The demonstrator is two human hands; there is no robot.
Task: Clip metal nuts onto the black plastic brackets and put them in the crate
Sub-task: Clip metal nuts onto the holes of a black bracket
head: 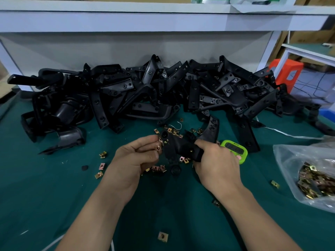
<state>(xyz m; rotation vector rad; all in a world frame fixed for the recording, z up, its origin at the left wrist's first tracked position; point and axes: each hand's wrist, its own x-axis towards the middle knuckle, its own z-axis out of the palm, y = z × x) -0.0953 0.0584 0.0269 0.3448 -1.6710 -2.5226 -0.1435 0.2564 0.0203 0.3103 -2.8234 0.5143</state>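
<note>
A black plastic bracket (pixel 178 146) hangs just above the green table at the centre. My right hand (pixel 215 162) grips its right end. My left hand (pixel 137 156) pinches a brass-coloured metal nut (pixel 159 147) against the bracket's left end. Several loose nuts (pixel 158 168) lie on the table under and around my hands. No crate is in view.
A big heap of black brackets (pixel 145 91) fills the back of the table. A clear plastic bag of nuts (pixel 311 176) lies at the right. A green timer (pixel 234 151) sits behind my right hand. A single nut (pixel 162 236) lies near the front.
</note>
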